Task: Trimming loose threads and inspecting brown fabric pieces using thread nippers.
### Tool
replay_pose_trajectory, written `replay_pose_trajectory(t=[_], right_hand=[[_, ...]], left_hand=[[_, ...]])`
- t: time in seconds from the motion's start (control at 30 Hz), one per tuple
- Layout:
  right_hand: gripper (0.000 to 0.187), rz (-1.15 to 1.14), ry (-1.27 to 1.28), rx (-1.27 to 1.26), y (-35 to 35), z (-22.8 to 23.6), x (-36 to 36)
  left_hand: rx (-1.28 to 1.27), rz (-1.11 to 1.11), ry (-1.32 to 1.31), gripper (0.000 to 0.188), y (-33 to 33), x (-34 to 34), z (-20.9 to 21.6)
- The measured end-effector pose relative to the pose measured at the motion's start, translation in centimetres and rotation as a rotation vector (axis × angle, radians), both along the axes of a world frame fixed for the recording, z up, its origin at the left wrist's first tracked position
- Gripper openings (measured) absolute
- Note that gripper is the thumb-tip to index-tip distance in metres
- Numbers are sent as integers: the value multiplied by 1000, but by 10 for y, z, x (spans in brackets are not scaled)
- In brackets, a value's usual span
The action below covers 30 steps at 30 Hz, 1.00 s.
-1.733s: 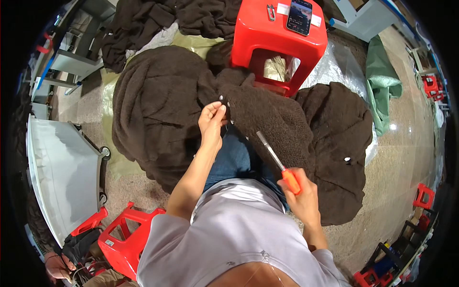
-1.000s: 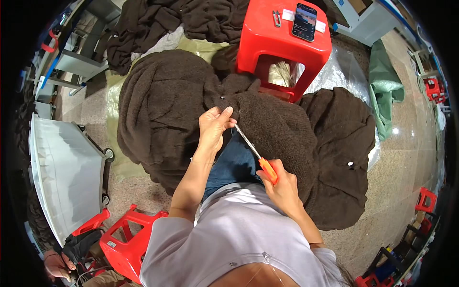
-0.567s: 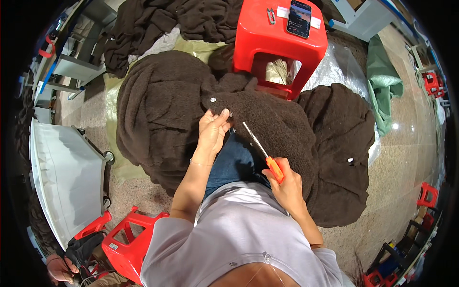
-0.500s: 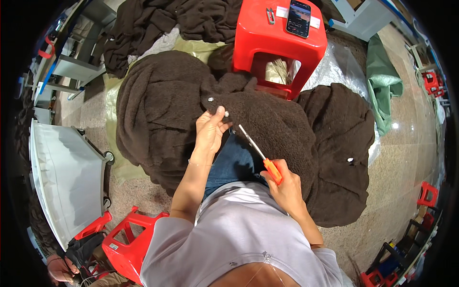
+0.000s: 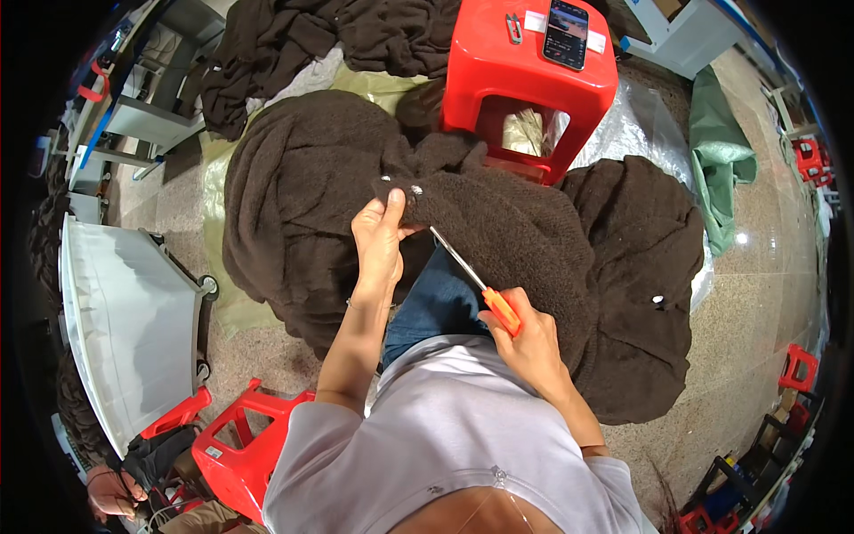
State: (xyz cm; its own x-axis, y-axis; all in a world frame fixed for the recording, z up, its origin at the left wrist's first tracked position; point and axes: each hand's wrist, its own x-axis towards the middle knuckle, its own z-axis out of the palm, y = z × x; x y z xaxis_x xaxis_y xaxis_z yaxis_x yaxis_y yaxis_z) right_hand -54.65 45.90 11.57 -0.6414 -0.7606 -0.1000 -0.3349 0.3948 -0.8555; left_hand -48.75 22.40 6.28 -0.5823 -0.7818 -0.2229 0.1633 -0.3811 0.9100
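Dark brown fleece fabric (image 5: 507, 222) lies bunched over my lap and around my knees. My left hand (image 5: 380, 233) pinches its edge between thumb and fingers, thumb on top. Just past that thumb, two small shiny button-like pieces (image 5: 416, 190) sit on the fabric. In my right hand (image 5: 531, 345) is a screwdriver-like tool (image 5: 503, 311) with an orange handle and a long thin metal shaft. The shaft points up and left, its tip close to my left fingertips; whether it touches the fabric I cannot tell.
Ahead stands a red plastic stool (image 5: 534, 76) bearing a phone (image 5: 566, 36) and small thread snips (image 5: 513, 28). Another red stool (image 5: 236, 449) is at lower left, beside a white wheeled cart (image 5: 133, 311). More brown fabric (image 5: 632, 294) lies at right, near green sheeting (image 5: 714, 147).
My left hand has shifted slightly up and left with the fabric edge, and both shiny pieces now show past the thumb. The tool's tip has moved a little left.
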Motion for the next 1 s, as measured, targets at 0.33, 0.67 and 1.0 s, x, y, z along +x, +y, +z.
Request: replay_pose_trajectory(t=[0.33, 0.67, 1.0], right_hand=[[24, -164, 29, -1, 24, -7, -3], [24, -44, -39, 54, 34, 1, 8], [22, -178, -24, -20, 38, -5, 5]], left_hand=[[293, -434, -18, 29, 18, 6, -23], [249, -232, -48, 28, 18, 11, -14], [375, -251, -10, 32, 42, 8, -5]])
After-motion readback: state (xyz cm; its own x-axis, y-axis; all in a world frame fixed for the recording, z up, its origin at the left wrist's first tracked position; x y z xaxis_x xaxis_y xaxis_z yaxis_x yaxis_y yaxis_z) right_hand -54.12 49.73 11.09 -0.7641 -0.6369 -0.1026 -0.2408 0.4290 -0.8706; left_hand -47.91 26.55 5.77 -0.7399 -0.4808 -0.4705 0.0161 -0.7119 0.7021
